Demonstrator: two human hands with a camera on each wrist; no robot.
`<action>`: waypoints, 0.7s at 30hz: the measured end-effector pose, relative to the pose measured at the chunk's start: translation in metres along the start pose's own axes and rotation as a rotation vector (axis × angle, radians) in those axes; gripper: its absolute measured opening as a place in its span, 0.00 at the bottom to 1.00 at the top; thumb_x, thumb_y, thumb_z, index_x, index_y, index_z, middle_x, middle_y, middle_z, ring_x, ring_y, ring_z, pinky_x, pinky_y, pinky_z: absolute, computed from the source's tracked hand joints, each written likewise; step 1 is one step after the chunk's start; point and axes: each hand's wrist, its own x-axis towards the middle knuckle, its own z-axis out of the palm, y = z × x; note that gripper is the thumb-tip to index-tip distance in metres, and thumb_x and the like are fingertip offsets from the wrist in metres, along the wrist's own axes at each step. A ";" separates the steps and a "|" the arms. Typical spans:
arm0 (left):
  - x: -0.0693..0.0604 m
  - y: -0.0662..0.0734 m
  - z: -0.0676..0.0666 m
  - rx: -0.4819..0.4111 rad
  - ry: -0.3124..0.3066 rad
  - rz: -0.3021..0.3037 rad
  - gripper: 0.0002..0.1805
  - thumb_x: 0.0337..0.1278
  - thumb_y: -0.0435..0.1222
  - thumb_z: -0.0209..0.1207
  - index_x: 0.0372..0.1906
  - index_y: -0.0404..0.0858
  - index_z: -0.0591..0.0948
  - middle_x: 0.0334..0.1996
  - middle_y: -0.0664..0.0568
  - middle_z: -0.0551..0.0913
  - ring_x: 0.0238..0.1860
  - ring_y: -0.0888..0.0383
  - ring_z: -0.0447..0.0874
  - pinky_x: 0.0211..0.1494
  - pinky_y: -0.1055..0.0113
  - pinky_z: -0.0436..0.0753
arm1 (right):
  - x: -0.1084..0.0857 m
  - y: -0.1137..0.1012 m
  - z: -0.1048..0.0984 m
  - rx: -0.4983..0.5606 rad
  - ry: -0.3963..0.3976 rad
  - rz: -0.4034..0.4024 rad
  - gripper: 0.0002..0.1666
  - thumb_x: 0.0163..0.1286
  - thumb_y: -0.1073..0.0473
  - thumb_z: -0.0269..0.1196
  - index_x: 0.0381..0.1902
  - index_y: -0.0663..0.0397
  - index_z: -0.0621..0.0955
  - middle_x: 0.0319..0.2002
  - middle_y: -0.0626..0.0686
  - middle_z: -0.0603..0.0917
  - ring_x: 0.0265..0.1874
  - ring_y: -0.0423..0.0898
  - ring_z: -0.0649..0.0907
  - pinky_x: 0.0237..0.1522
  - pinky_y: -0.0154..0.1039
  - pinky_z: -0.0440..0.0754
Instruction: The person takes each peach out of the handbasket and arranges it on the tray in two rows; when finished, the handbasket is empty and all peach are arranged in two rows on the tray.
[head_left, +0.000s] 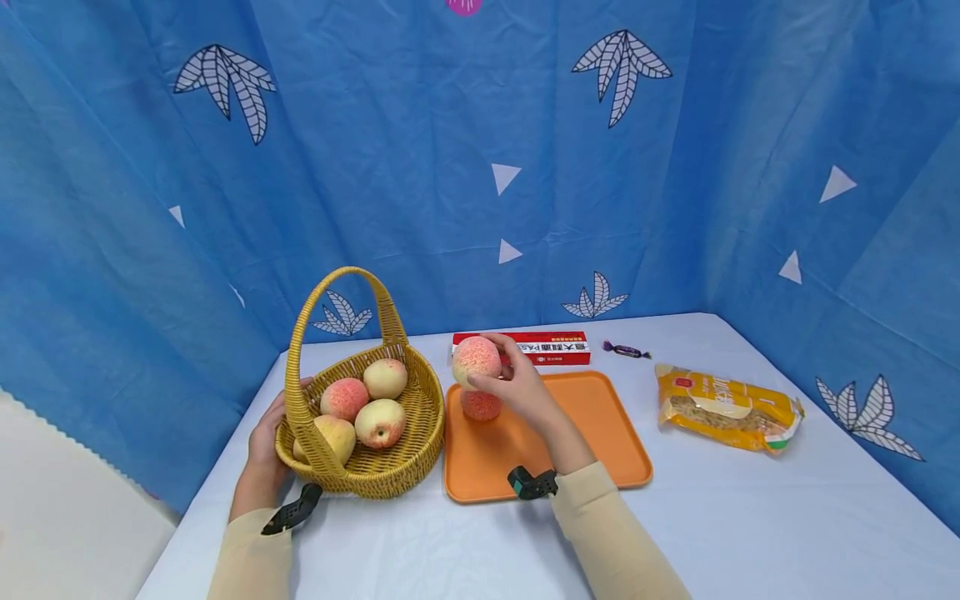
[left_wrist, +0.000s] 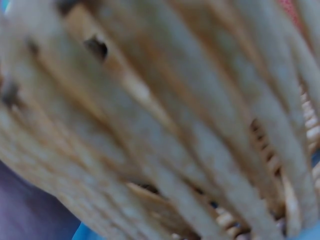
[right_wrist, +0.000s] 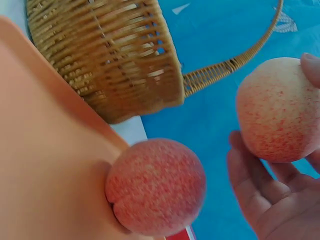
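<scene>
My right hand [head_left: 521, 383] pinches a pale pink peach [head_left: 476, 360] between thumb and fingers, raised over the far left of an orange tray [head_left: 592, 417]. Below it, a redder peach [right_wrist: 156, 187] rests on the tray; the raised peach partly covers it in the head view. On the left stands a yellow wicker basket [head_left: 420, 475] with a tall handle, and several peaches [head_left: 381, 423] lie inside. My left hand [head_left: 266, 437] holds the basket's left side, with fingertips showing at the rim and the rest partly hidden. Blurred wicker fills the left wrist view.
Behind the tray lies a red and white pasta box [head_left: 558, 347]. A purple-wrapped candy [head_left: 627, 350] is to its right. Farther right, a yellow bread package [head_left: 727, 408] lies on the white tabletop [head_left: 420, 550]. Blue curtains [head_left: 480, 125] hang behind the table.
</scene>
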 end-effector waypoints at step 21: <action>0.000 -0.002 0.000 0.002 0.004 -0.021 0.28 0.81 0.46 0.33 0.78 0.46 0.57 0.72 0.62 0.58 0.69 0.69 0.57 0.64 0.80 0.65 | -0.001 0.017 -0.039 -0.153 0.076 0.111 0.38 0.61 0.48 0.72 0.67 0.37 0.70 0.63 0.50 0.76 0.61 0.52 0.75 0.58 0.49 0.81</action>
